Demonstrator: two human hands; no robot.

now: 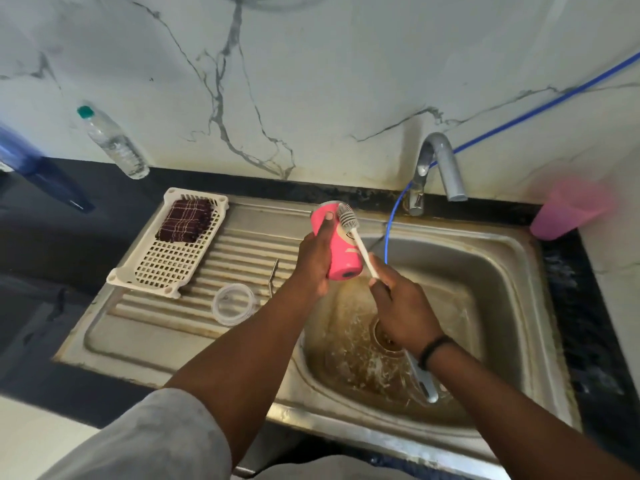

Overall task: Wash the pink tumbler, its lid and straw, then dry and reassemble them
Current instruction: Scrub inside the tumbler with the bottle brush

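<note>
Now, pink tumbler (337, 249) gripped in left hand (313, 261), right hand (403, 306) beside

A clear plastic bottle (112, 142) with a green cap stands on the dark tabletop (62, 237) against the marble wall. On the ridged drainboard (242, 251) a white slotted tray (166, 258) holds a dark checked cloth (185, 220). A blue hose (393, 216) hangs beside the steel tap (441, 164). A pink cup (568, 211) stands at the far right.
</note>
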